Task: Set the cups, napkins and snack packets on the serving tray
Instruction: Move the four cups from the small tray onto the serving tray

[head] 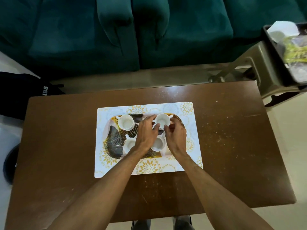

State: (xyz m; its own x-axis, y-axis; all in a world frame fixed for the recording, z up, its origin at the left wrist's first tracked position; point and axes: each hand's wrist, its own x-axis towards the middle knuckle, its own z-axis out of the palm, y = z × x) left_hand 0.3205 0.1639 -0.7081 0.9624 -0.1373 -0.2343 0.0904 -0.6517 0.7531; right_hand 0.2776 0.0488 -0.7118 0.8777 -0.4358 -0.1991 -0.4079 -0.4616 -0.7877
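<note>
1. At the far right corner of the serving tray (114,146), one white cup (162,120) is held by both hands: the left hand (147,130) and right hand (176,135) curl their fingers round its rim.
2. Risk: both wrists hang over the near cups (158,144), and a dipped wrist could tip one.
3. Count: four cups and one tray on one placemat (149,166). No napkins or packets show on the tray.

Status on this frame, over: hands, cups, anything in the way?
Left hand and right hand both grip far right cup. Three more cups on tray; napkins, packets not seen on it. Nothing in the way.
</note>
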